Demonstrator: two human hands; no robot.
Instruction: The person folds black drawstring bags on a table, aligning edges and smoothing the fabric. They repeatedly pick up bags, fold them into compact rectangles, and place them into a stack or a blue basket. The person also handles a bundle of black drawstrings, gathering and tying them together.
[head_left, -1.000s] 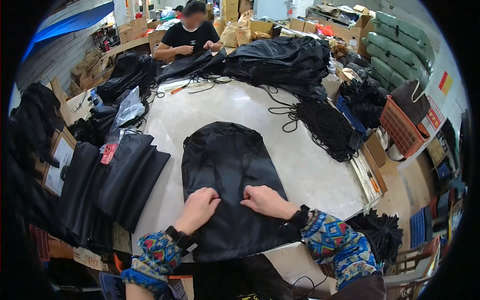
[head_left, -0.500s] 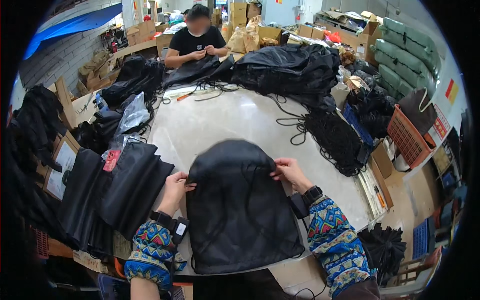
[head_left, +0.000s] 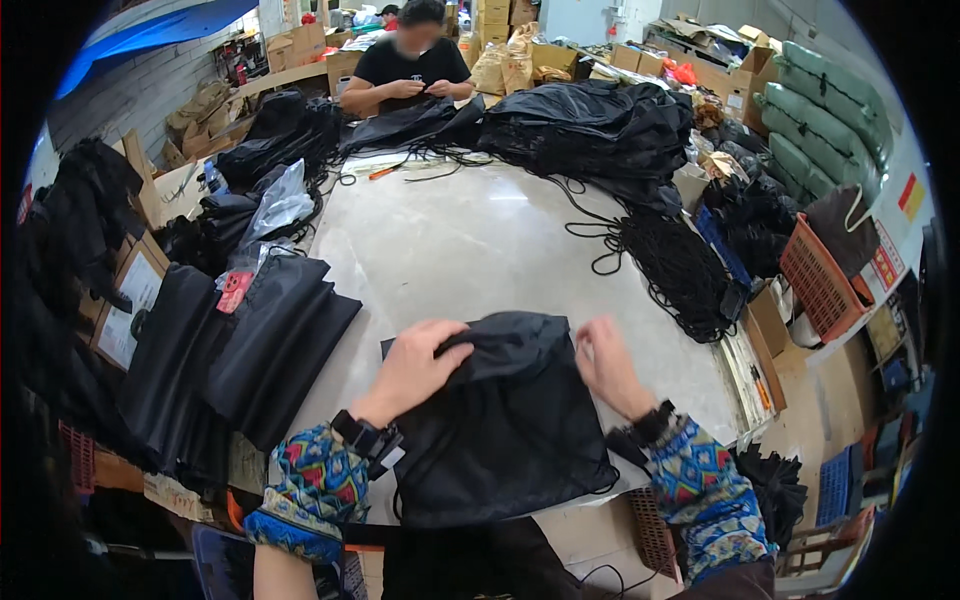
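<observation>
Newly folding toward you, black bag (head_left: 505, 440), your left hand (head_left: 415, 367) pinching it, right hand (head_left: 608, 368) curling beside it, grip unclear.

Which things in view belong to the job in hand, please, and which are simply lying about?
In use:
black bag, its top folded over
left hand, at that fold
right hand, by the bag's edge
pale tabletop beneath

Apparently just lying about:
black cord pile, possibly related
small red item
clear plastic bag
orange basket
green bundles
</observation>
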